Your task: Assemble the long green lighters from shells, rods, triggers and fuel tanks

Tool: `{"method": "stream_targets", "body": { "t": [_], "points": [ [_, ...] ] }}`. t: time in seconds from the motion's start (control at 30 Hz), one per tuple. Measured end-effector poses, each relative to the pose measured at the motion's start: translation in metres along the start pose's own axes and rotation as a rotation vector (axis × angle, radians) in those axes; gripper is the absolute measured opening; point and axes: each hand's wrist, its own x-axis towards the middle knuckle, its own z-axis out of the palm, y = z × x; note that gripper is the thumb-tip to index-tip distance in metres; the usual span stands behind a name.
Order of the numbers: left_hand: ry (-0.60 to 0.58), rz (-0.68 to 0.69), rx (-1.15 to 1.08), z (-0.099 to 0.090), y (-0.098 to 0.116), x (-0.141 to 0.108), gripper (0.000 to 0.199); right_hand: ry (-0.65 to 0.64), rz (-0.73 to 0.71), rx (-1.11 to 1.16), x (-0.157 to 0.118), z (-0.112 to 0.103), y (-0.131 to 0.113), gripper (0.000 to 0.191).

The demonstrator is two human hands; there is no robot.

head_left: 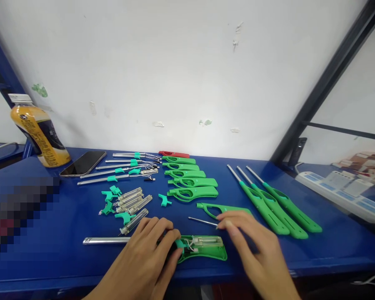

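My left hand presses on an open green lighter half near the table's front edge, its fingers closed over the turquoise trigger. A clear fuel tank with white wires lies inside this shell, and a metal tube sticks out to the left. My right hand is to the right of the shell, thumb and index finger close together at the end of a thin metal rod. Just behind those fingers lies a green cover half.
Metal tubes with wires, fuel tanks and turquoise triggers lie at the left. Several green shells and a red one sit behind. Three assembled lighters are at right. A phone and bottle stand back left.
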Motion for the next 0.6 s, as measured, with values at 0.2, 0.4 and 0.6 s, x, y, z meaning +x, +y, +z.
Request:
{"method": "stream_targets", "body": {
  "t": [0.2, 0.4, 0.6],
  "points": [
    [-0.001, -0.002, -0.001, 0.002, -0.001, -0.001, 0.024, -0.148, 0.143, -0.302, -0.009, -0.031, 0.057, 0.031],
    [-0.001, -0.009, -0.009, 0.003, -0.002, -0.001, 0.024, -0.186, 0.087, -0.350, -0.015, -0.028, 0.068, 0.035],
    [0.005, -0.030, -0.021, 0.000, -0.002, 0.000, 0.024, -0.124, 0.067, -0.356, -0.010, -0.031, 0.066, 0.040]
  ]
}}
